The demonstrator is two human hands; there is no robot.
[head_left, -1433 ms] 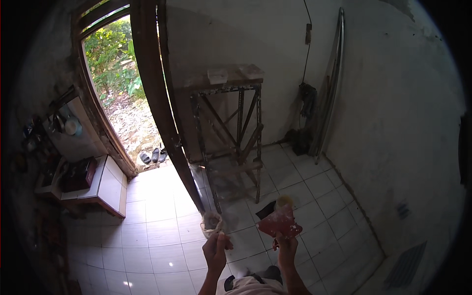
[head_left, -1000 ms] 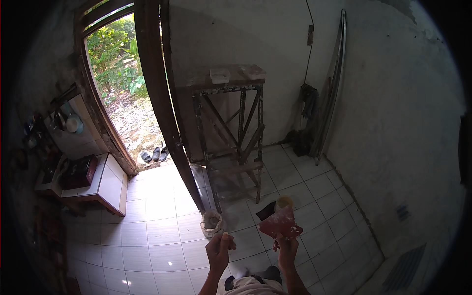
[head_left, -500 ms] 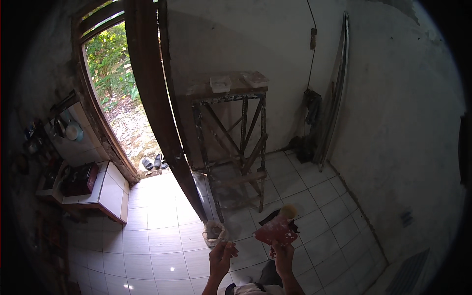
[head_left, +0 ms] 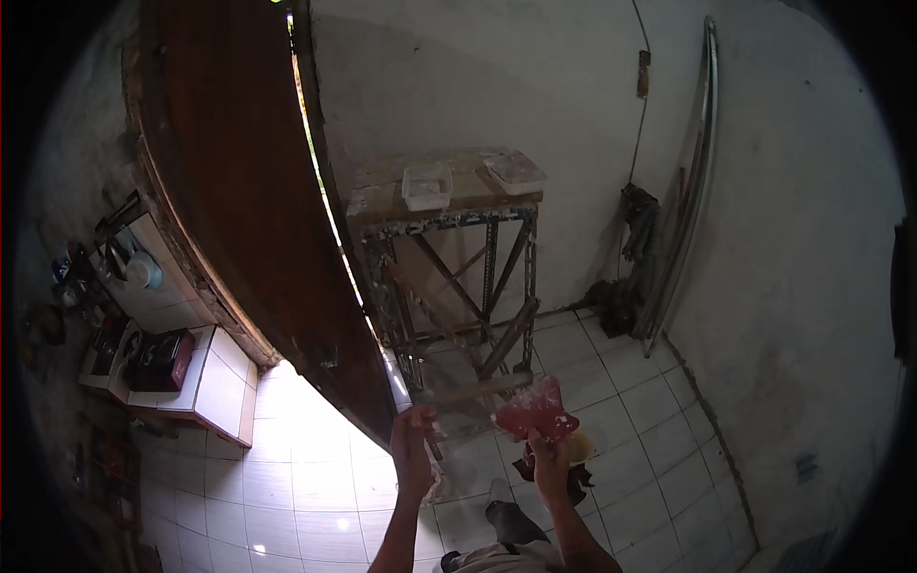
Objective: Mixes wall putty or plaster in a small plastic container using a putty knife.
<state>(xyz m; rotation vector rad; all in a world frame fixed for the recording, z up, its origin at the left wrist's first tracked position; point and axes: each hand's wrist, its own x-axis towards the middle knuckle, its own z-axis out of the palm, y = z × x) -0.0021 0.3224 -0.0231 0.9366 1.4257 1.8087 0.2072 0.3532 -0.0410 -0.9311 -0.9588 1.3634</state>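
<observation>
My right hand grips a flat red putty spreader, roughly triangular and smeared with white, by its lower end. Empty as far as I can see, my left hand is raised with fingers apart beside the lower edge of a dark wooden door; whether it touches the door I cannot tell. Partly hidden behind that hand is a pale bag on the floor. Just beyond my right hand sits a yellowish bowl, with dark crumpled material around it.
Ahead stands a tall metal-framed stand bearing a white tray and a second whitish container. Long metal strips lean in the corner by a dark hanging cloth. At left is a tiled counter with a stove.
The door has swung further across the doorway, covering the view outside. Both hands have moved up and forward, the left toward the door edge. The view has shifted closer to the stand.
</observation>
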